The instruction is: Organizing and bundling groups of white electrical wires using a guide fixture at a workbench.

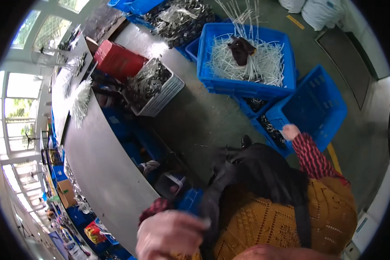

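Note:
My right hand [290, 131], in a red and black striped sleeve, is closed at the near rim of a blue plastic crate [310, 99]. That crate sits tilted, partly over a lower blue crate [271, 136] with dark and shiny pieces in it. Its fingers are partly hidden, but they appear wrapped on the rim. Low in the picture, my left hand [171, 234] is raised in front of my body near the table edge. Motion smears its fingers, and nothing can be made out in it.
A long grey table [99, 160] curves along the left. Ahead stands a blue crate [203, 65] of white strips with a dark brown cloth-like item [241, 50] on top. A white basket [162, 97] of metallic pieces and a red bin [117, 58] stand beside the table.

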Available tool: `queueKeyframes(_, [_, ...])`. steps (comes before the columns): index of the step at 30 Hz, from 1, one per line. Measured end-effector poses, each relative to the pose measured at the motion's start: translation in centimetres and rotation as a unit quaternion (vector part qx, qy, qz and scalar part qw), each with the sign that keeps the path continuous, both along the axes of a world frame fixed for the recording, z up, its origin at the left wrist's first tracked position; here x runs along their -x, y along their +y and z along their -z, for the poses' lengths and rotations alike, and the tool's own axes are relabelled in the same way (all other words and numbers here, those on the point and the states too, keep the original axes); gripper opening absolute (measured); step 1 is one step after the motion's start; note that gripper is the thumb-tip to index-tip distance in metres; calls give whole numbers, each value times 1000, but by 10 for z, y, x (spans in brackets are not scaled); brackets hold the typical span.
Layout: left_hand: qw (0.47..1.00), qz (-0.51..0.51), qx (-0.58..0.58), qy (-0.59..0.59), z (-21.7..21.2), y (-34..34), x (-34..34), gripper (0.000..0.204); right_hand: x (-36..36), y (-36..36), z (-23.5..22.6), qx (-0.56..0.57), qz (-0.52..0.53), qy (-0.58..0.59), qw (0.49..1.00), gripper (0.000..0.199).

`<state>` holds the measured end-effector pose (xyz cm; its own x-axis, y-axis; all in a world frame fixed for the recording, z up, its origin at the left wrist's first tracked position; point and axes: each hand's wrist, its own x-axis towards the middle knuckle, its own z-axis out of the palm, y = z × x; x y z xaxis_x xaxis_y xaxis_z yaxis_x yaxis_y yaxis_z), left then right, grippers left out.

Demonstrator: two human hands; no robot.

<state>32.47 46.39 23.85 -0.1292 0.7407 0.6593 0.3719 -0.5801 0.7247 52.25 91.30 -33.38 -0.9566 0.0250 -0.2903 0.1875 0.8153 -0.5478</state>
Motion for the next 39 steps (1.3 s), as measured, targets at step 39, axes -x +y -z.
queueKeyframes(39, [945,-125,256,163,-62,4,684,33,598,-112,-163,190,311,-117,924,31])
